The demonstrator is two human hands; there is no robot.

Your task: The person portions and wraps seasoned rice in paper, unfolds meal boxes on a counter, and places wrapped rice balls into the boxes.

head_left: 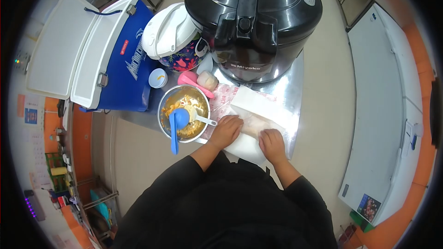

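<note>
Both of my hands are on a pale wrapped roll [253, 125] lying across white and red-printed paper [224, 96]. My left hand [226, 131] has its fingers curled at the roll's left end. At its right end, my right hand [273, 145] is bent with the fingertips pressed on the wrapper. What is inside the roll is hard to make out. Just left of my left hand, a steel bowl [206, 106] holds yellowish crumbly food, with a blue scoop [182, 117] and a white-handled spoon [203, 120] in it.
A large black cooker [254, 0] stands behind the paper. Left of it are a white-lidded floral cooker [170, 30], a pink scoop [187, 78], a small white cup [158, 78] and an open blue cooler box [124, 74]. A chest freezer [376, 110] stands at the right.
</note>
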